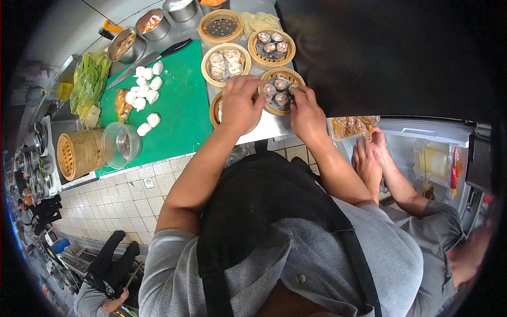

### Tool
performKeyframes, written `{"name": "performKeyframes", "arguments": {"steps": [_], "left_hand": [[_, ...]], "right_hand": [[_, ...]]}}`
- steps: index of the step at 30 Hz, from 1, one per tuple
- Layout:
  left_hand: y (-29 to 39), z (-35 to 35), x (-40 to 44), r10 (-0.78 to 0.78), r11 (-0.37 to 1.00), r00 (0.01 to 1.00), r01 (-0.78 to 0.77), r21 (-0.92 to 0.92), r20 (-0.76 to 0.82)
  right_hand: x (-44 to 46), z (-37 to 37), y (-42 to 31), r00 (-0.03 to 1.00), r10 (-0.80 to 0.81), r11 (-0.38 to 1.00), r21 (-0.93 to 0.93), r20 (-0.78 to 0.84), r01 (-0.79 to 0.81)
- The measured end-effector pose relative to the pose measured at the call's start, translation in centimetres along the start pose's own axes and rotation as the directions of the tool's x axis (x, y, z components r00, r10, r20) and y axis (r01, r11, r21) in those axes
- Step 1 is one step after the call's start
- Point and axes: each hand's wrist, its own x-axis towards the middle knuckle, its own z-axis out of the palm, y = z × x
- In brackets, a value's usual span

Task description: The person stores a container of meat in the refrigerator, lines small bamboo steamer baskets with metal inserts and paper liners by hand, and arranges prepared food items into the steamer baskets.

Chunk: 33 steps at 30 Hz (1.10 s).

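Observation:
A small round bamboo steamer (270, 110) holds several shumai-like dumplings (281, 84) on a dark perforated liner. My left hand (242, 103) grips its left side, fingers bent over the rim. On the opposite side, my right hand (307, 112) holds the rim, with its fingertips reaching inside beside a dumpling. Another steamer (215, 113) lies partly hidden under my left hand and wrist. Just beyond are a steamer of pale dumplings (226, 64) and one of shumai-like dumplings (272, 47).
A green cutting board (177, 116) bears white balls (142, 87) and a knife (148, 62). Leafy greens (91, 79), a clear tub (121, 145) and stacked steamers (82, 153) stand left. At right, a co-worker's hands (372, 153) hold a food tray (351, 127) by an open fridge (412, 142).

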Motion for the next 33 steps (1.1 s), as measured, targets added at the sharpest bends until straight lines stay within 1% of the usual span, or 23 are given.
{"name": "performKeyframes", "arguments": {"steps": [1,3,5,7,9,10,11,12,14,16,17,19,20,21,23,24,28,30,31,33], "left_hand": [[-0.5,-0.9,-0.6,-0.038,0.999,0.999,0.038,-0.005,-0.005],[-1.2,-2.5,-2.1,-0.062,0.998,0.998,0.062,0.006,-0.023],[-1.8,-4.2,-3.4,-0.087,0.996,0.995,0.086,-0.015,-0.055],[-2.4,-5.7,-4.7,-0.102,0.994,0.991,0.098,-0.053,-0.088],[-2.8,-7.4,-6.0,-0.166,0.984,0.978,0.155,-0.091,-0.13],[-3.1,-8.1,-6.7,-0.171,0.983,0.976,0.159,-0.094,-0.136],[-3.3,-8.7,-7.4,-0.208,0.976,0.967,0.197,-0.087,-0.146],[-3.6,-9.3,-8.1,-0.245,0.969,0.957,0.234,-0.081,-0.156],[-4.3,-10.0,-9.5,-0.281,0.959,0.946,0.268,-0.094,-0.164],[-4.7,-10.5,-11.0,-0.313,0.948,0.934,0.299,-0.104,-0.17],[-4.8,-10.8,-11.6,-0.332,0.942,0.928,0.318,-0.104,-0.167],[-4.8,-11.3,-12.6,-0.347,0.937,0.923,0.333,-0.106,-0.169],[-4.8,-11.6,-13.1,-0.373,0.927,0.913,0.357,-0.118,-0.165],[-4.8,-11.8,-13.5,-0.399,0.915,0.903,0.382,-0.129,-0.16],[-5.0,-12.0,-14.1,-0.41,0.91,0.899,0.393,-0.132,-0.155],[-5.1,-11.9,-14.4,-0.419,0.906,0.895,0.402,-0.133,-0.15],[-5.1,-11.6,-14.6,-0.405,0.912,0.903,0.387,-0.136,-0.144],[-4.8,-11.4,-14.4,-0.351,0.935,0.929,0.341,-0.099,-0.115],[-4.7,-11.2,-14.3,-0.354,0.934,0.927,0.344,-0.099,-0.12],[-4.7,-10.8,-14.0,-0.309,0.95,0.948,0.306,-0.062,-0.068]], "right_hand": [[0.7,0.4,-0.4,1.0,-0.011,0.997,-0.074,0.015,0.012],[2.2,1.0,-0.6,1.0,-0.01,0.994,-0.106,0.016,0.012],[3.8,1.5,-0.1,0.993,0.046,0.974,-0.227,0.108,-0.02],[4.2,1.1,-0.3,0.995,0.031,0.973,-0.232,0.096,-0.008],[4.4,1.1,-0.1,1.0,0.008,0.984,-0.175,0.025,-0.004],[4.2,1.7,0.5,0.999,-0.029,0.987,-0.159,-0.045,0.021],[3.9,2.0,0.6,0.999,-0.034,0.986,-0.165,-0.042,0.027],[3.6,2.3,0.7,1.0,-0.007,0.987,-0.162,-0.03,0.002],[2.9,2.5,0.7,1.0,0.015,0.986,-0.164,-0.014,-0.018],[2.2,2.6,0.5,0.993,0.058,0.994,-0.09,-0.101,-0.067],[1.5,2.3,0.4,0.993,0.056,0.994,-0.093,-0.101,-0.066],[0.1,1.5,0.4,0.985,-0.033,0.997,-0.067,-0.169,0.022],[-0.8,1.3,0.8,0.991,-0.076,0.994,-0.085,-0.107,0.067],[-1.4,1.4,0.8,0.991,-0.078,0.994,-0.087,-0.108,0.069],[-2.5,1.6,0.9,0.988,-0.154,0.988,-0.011,0.007,0.154],[-2.6,2.2,1.1,0.987,-0.161,0.986,0.033,-0.005,0.161],[-1.9,2.9,1.7,0.983,-0.183,0.982,0.047,-0.019,0.184],[-2.4,1.2,0.4,0.984,-0.169,0.982,0.074,-0.048,0.173],[-2.7,0.4,0.0,0.984,-0.175,0.981,0.074,-0.046,0.178],[-2.9,-1.2,-0.5,0.979,-0.179,0.976,0.106,-0.099,0.189]]}}
